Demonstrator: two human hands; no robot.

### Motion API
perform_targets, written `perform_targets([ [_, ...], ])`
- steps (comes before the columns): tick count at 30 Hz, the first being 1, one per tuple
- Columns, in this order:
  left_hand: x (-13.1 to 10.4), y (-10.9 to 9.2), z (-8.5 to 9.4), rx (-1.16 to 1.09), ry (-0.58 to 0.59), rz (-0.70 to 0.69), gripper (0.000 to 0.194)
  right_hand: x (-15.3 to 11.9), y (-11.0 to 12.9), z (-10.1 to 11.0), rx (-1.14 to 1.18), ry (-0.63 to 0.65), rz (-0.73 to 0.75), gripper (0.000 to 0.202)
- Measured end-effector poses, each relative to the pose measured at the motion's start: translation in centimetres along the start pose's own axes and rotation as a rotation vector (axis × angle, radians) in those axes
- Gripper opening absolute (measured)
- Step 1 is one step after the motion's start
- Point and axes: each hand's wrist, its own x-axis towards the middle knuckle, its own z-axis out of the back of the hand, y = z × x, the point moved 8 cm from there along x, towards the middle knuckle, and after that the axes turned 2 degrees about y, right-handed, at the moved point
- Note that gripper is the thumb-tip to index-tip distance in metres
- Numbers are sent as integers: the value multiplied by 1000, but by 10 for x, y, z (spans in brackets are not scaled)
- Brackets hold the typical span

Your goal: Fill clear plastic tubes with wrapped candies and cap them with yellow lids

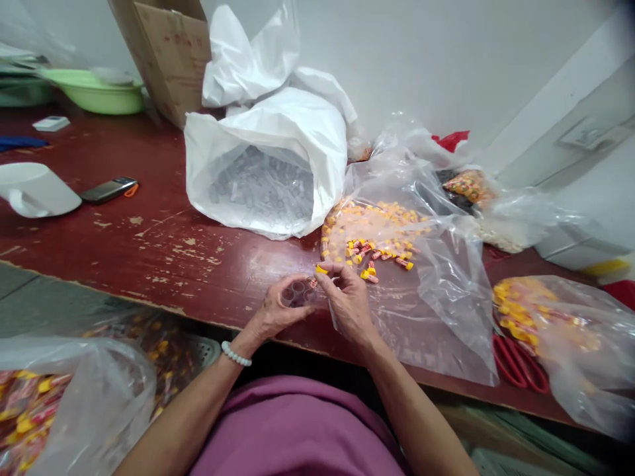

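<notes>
My left hand (272,308) curls around several clear plastic tubes (296,295), their round open ends showing. Between the thumb and fingers of my right hand (351,304) is a small yellow-capped piece (321,270), close above the tubes. A reddish printed bit shows just below it, partly hidden by the fingers. Just beyond my right hand, loose red pieces with yellow caps (367,251) spill from a clear plastic bag (454,264) holding many more. Behind my hands, a white sack (325,125) lies with its mouth toward me, full of clear tubes (262,182).
To the left are a white mug (37,188), a phone (110,190) and a green basin (94,92). A cardboard box (173,63) stands behind. Red-handled scissors (518,363) lie right, beside another bag of yellow-capped pieces (526,311). Below the table edge, left, sits a filled bag (109,377).
</notes>
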Motion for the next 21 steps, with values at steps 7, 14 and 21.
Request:
perform_targets([
  [7, 1, 2, 1, 55, 16, -17, 49, 0, -12, 9, -16, -4, 16, 24],
  [14, 0, 2, -2, 139, 55, -46, 50, -8, 8, -2, -284, 111, 273, 12],
  [21, 1, 2, -1, 129, 24, -50, 47, -21, 28, -8, -679, 182, 443, 18],
])
